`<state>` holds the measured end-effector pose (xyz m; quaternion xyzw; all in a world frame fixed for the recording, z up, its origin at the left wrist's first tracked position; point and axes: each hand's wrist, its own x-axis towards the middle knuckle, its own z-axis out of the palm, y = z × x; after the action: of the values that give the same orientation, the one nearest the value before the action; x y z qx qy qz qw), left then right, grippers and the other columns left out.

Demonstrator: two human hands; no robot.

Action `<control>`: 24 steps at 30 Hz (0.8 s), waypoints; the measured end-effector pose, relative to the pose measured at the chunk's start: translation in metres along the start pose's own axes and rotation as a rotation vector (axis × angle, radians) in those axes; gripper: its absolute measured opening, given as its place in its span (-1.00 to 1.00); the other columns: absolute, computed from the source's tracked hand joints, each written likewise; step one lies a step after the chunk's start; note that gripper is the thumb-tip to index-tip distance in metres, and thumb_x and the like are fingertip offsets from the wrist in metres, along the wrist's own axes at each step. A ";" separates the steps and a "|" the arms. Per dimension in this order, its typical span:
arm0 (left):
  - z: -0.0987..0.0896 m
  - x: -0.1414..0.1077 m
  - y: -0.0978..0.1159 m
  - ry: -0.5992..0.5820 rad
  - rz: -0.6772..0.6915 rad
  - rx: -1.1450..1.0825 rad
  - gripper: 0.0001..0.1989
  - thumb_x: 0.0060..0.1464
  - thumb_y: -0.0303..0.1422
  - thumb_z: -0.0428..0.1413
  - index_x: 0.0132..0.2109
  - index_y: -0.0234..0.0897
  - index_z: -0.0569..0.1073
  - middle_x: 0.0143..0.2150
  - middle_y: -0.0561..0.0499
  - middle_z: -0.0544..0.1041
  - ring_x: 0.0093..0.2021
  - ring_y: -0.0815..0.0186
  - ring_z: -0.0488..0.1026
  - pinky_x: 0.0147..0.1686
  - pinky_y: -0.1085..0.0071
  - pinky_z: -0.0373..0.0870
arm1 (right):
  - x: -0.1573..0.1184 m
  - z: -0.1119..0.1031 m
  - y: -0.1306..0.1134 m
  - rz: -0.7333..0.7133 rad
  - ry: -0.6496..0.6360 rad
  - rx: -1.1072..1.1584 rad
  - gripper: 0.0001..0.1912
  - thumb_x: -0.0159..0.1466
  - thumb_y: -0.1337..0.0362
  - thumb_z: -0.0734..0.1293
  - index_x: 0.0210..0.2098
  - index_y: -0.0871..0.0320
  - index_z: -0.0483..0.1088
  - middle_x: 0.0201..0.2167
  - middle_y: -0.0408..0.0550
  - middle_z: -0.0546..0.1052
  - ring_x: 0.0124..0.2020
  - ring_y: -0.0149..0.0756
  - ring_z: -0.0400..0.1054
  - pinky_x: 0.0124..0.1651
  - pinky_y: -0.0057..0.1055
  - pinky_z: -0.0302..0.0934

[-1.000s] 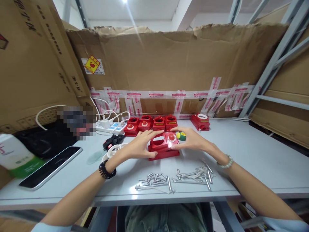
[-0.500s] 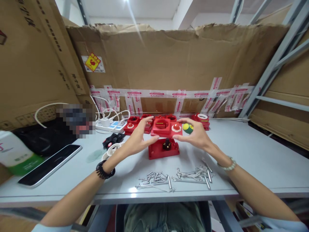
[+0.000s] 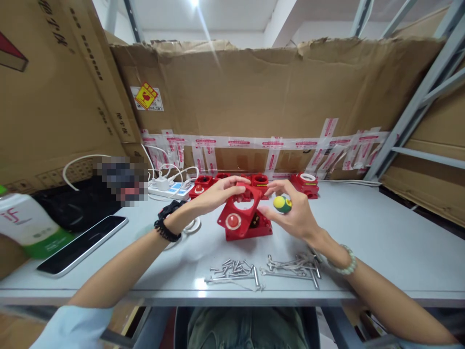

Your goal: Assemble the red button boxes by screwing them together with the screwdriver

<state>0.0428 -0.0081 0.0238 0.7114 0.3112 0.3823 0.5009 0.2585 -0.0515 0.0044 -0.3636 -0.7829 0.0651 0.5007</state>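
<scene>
My left hand (image 3: 227, 191) grips the upper edge of a red cover plate (image 3: 225, 213), which has a large opening and a round red button in a white ring. The plate is tilted over a red base box (image 3: 250, 233) on the table and hides part of it. Inside the box, a black part with brass contacts (image 3: 255, 221) shows at the plate's edge. My right hand (image 3: 292, 211) is curled round a yellow-and-green screwdriver handle (image 3: 282, 204), close to the box's right side. Its blade is not visible.
Small screws (image 3: 232, 266) and silver T-shaped rods with white cords (image 3: 296, 264) lie in front. More red housings (image 3: 304, 186) stand along the cardboard wall (image 3: 232, 97). At left are a power strip (image 3: 174, 190), a phone (image 3: 83, 245) and a white-and-green bottle (image 3: 29, 223).
The red cover plate has turned and come lower and nearer, its button end swinging from right to left. My right hand is off the plate and still holds the screwdriver handle.
</scene>
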 end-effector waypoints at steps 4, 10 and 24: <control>-0.003 0.020 -0.001 -0.342 -0.046 0.427 -0.61 0.13 -0.28 0.09 0.09 -0.28 0.32 -0.13 -0.02 0.46 -0.19 0.32 0.40 -0.18 0.40 0.31 | 0.006 -0.005 0.010 0.113 -0.027 -0.028 -0.76 0.20 0.13 0.35 -0.21 0.13 0.37 -0.29 -0.08 0.55 -0.25 -0.27 0.46 -0.14 -0.32 0.31; 0.003 0.047 -0.014 -0.482 -0.051 0.765 -0.61 0.19 -0.19 0.03 0.06 -0.34 0.34 -0.05 -0.11 0.48 -0.12 0.23 0.42 -0.14 0.36 0.32 | 0.004 0.001 0.029 0.218 -0.330 -0.052 -0.70 0.19 0.15 0.35 -0.11 0.11 0.44 -0.10 -0.04 0.57 -0.11 -0.19 0.46 -0.02 -0.25 0.29; -0.015 0.004 -0.022 -0.278 -0.021 0.610 -0.45 0.18 -0.07 0.04 0.19 -0.30 0.22 0.20 -0.25 0.37 0.18 0.10 0.33 0.11 0.16 0.29 | -0.001 0.000 0.050 0.178 -0.673 -0.031 -0.13 0.02 0.09 0.48 0.26 0.12 0.16 0.22 0.10 0.32 0.18 -0.04 0.26 0.22 -0.10 0.15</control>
<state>0.0307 0.0084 0.0070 0.8708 0.3472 0.1655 0.3063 0.2836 -0.0157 -0.0199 -0.3964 -0.8701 0.2128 0.2013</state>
